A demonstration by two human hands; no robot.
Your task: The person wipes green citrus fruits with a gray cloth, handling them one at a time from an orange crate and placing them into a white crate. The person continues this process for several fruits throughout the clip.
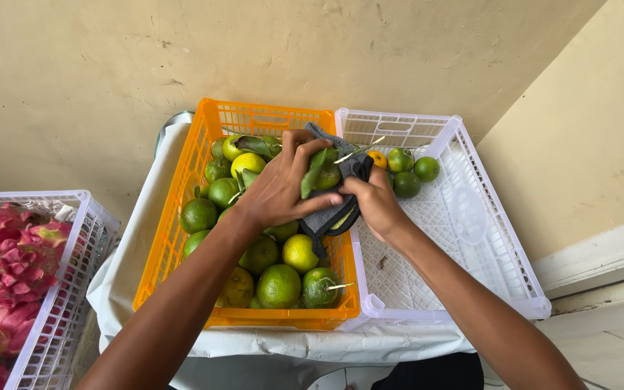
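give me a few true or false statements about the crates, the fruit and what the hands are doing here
1. The orange plastic crate holds many green and yellow citrus fruits. True.
2. The white plastic crate beside it is packed full. False: only a few fruits lie at its far end.
3. Both hands, left hand and right hand, hold a grey cloth around a green fruit. True.
4. The white crate at far left holds bananas. False: it holds pink dragon fruits.
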